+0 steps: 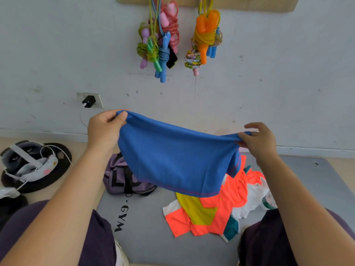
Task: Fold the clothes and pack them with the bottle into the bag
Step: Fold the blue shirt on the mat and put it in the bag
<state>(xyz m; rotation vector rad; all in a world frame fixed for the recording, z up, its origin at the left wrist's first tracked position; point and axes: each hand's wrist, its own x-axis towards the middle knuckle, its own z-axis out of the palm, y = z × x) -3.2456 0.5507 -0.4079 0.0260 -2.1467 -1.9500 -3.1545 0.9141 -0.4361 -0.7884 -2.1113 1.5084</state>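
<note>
The blue garment (172, 160), stretched between the left hand (105, 129) and the right hand (257, 139), hangs as a curtain in front of both and hides part of the floor behind it. Below the left hand the purple bag (123, 179) sits partly screened by that cloth. Under the right hand the pile of orange, yellow and white clothes (211, 212) covers the mat, with the bottle (268, 201) just beside it. Bare grey mat (142, 227) lies between the 2 forearms, nearer the body. Left of the left forearm, slippers and a headset (28, 162) clutter the floor.
</note>
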